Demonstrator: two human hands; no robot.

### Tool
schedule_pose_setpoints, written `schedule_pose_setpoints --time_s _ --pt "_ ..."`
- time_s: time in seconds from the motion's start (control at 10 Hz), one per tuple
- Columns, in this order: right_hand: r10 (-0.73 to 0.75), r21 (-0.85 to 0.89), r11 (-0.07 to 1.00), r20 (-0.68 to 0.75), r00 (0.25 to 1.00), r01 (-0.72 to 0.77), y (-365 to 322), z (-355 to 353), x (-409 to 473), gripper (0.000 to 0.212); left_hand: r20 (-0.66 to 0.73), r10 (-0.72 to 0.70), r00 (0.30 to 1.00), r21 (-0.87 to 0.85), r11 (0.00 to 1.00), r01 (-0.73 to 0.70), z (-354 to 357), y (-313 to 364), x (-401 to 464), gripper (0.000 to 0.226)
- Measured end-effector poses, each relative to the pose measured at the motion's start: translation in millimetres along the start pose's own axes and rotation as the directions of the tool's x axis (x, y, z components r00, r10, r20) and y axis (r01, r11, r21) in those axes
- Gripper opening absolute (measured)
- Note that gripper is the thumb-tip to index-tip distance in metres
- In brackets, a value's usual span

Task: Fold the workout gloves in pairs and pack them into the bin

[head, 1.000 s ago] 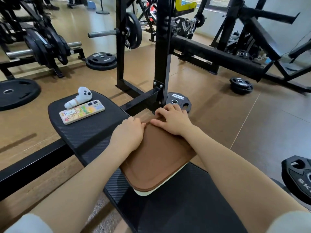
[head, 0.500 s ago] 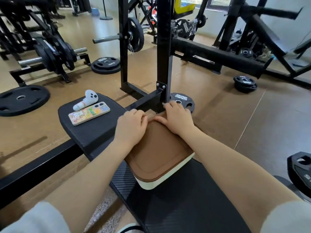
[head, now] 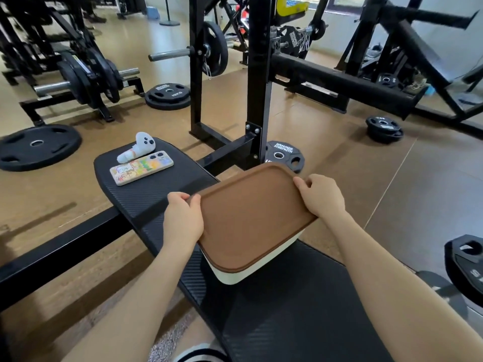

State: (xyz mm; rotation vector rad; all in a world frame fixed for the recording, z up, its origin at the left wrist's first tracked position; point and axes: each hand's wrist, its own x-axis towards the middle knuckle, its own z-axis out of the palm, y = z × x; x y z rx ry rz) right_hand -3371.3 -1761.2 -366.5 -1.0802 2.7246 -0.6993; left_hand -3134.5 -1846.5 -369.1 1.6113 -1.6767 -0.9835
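A white bin [head: 257,267] with a brown lid [head: 251,215] sits on the black bench pad [head: 287,309]. The lid covers the bin and hides its inside. My left hand [head: 183,220] grips the lid's left edge, fingers curled over the rim. At the right edge, my right hand [head: 322,195] grips the lid the same way. No workout gloves show anywhere in view.
A phone in a colourful case [head: 141,169] and a white controller [head: 137,150] lie on the bench's far left part. A black rack post [head: 257,100] stands just behind the bin. Weight plates [head: 283,158] lie on the floor around, one [head: 467,262] close at right.
Both hands have moved from the lid's far edge to its left and right sides. The bin now appears closer and turned a little.
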Motion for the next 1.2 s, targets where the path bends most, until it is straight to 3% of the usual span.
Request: schedule_pose_setpoints --time_s 0.1,0.2,0.3,0.4,0.5,0.6,0.7,0.8,0.9,1.0,1.1,1.2 --pt "-0.027 0.011 1.0 -0.019 0.999 0.027 -2 -4 0 0.043 0.006 0.025 1.0 -0.008 1.0 -0.025 0 0 1 0.023" --pt "0.042 0.231 0.973 -0.065 0.997 -0.026 -1 -4 -9 0.048 0.003 0.057 0.998 -0.009 0.998 -0.057 -4 -2 0 0.023" --pt "0.247 0.619 0.755 0.037 0.968 -0.217 6 3 -30 0.039 0.032 0.121 0.992 -0.025 0.992 -0.121 -10 -4 -16 0.048" --pt "0.318 0.829 0.384 0.294 0.901 -0.406 12 13 -58 0.023 0.066 0.438 0.897 0.103 0.891 -0.443 -14 -11 -50 0.069" --pt "0.339 0.886 0.242 0.304 0.89 -0.395 12 21 -66 0.022 0.373 0.652 0.66 0.251 0.614 -0.749 -13 -26 -68 0.084" --pt "0.336 0.899 0.311 0.198 0.921 -0.307 4 25 -68 0.025 0.493 0.645 0.584 0.377 0.447 -0.812 -18 -36 -64 0.076" --pt "0.269 0.897 0.37 0.147 0.952 -0.243 -6 35 -62 0.024 0.398 0.698 0.595 0.411 0.445 -0.796 -25 -42 -59 0.068" --pt "0.197 0.901 0.369 0.165 0.966 -0.229 -32 51 -56 0.023 0.244 0.728 0.641 0.41 0.521 -0.748 -35 -54 -48 0.061" --pt "0.214 0.9 0.389 0.118 0.97 -0.196 -53 67 -46 0.02 0.169 0.722 0.672 0.41 0.568 -0.713 -41 -58 -30 0.057" --pt "0.206 0.869 0.441 0.144 0.968 -0.224 -57 69 -31 0.018 0.186 0.691 0.699 0.427 0.584 -0.691 -39 -50 -17 0.058" --pt "0.148 0.805 0.558 0.141 0.979 -0.201 -53 55 -22 0.02 0.223 0.665 0.713 0.441 0.583 -0.682 -35 -46 -18 0.062" --pt "0.064 0.634 0.767 0.072 0.995 -0.095 -43 41 -39 0.043 0.272 0.628 0.729 0.479 0.568 -0.669 -38 -32 -23 0.069"
